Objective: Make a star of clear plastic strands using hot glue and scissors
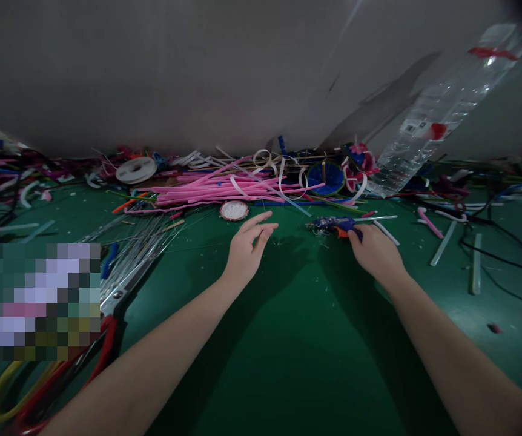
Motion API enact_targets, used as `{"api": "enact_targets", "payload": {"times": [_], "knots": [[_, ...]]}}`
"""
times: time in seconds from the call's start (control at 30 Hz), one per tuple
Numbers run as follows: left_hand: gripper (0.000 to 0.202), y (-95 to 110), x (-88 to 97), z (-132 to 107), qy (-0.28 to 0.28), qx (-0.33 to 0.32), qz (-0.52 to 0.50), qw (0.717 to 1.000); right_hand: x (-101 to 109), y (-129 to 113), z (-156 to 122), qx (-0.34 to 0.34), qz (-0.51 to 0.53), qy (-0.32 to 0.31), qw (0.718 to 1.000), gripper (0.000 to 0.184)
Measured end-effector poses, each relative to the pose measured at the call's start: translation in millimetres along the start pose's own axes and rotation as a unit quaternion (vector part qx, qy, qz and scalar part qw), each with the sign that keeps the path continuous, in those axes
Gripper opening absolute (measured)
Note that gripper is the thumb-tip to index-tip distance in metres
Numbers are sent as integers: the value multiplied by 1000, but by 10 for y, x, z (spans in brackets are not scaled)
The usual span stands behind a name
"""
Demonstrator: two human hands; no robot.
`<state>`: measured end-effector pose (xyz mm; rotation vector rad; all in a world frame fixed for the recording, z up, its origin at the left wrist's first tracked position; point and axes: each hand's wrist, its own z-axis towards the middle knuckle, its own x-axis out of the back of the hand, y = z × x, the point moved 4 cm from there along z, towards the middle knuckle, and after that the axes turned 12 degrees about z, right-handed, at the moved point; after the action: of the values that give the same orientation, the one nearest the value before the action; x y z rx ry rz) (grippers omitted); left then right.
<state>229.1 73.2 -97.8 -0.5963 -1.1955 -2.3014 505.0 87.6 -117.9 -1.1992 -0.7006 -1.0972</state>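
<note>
My right hand [378,253] is wrapped round a blue hot glue gun [331,224] with an orange trigger. Its nozzle points left, and a clear glue stick [381,217] runs out of its back. My left hand [246,247] hovers over the green table left of the nozzle, its fingers stretched out and apart with nothing visible in them. Just behind that hand lies a small round white disc [234,211] with a reddish rim. Fine glue threads show faintly around the fingertips and nozzle.
Pink pipe cleaners [215,186] are heaped along the wall beside a white ribbon spool [136,170]. A clear plastic bottle [442,115] leans at the right. Red-handled scissors [111,339] lie at the left by thin clear strands. Loose glue sticks [476,264] and black cables [506,257] lie right.
</note>
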Motion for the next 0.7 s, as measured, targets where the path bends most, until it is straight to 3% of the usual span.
{"api": "enact_targets", "payload": {"times": [0.4, 0.7], "knots": [[29, 5, 3, 1, 2, -6, 8, 1000, 120, -204, -74, 6, 27, 61, 998, 41], [31, 9, 3, -1, 4, -7, 14, 1000, 114, -149, -56, -29, 88, 80, 992, 42]]}}
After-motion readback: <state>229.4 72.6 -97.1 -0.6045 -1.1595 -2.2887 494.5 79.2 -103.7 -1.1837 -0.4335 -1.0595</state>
